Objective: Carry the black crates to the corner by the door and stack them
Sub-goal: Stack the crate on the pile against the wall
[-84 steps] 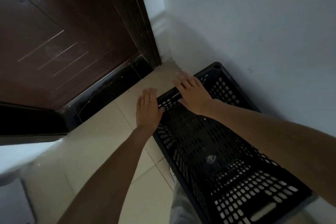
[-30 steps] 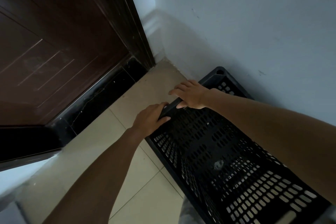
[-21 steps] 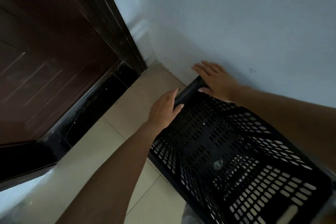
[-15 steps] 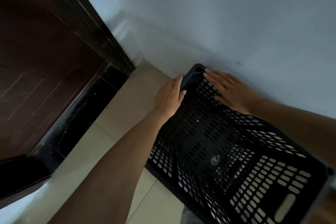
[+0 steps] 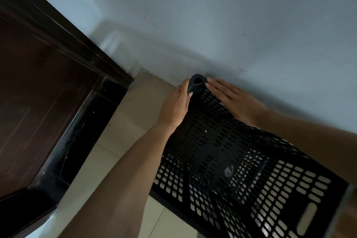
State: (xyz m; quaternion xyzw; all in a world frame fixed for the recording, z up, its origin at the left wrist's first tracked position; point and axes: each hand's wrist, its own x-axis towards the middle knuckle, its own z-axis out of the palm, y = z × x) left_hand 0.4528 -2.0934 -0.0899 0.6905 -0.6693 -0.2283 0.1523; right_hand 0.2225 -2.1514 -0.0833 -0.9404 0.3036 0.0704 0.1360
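Both hands flat-open on black crate (image 5: pixel 222 152), left hand (image 5: pixel 174 107) and right hand (image 5: pixel 234 100) flanking its far corner, apparently pressing it toward wall (image 5: pixel 231 25).

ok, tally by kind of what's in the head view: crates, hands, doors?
Black crate: 1 visible (whether another sits nested under it, cannot tell)
Hands: 2, left hand and right hand, both on the crate
Door: 1
Total: 4

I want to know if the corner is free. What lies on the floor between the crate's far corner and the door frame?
In the head view, only bare floor tile separates the black crate from the door frame; nothing stands there.
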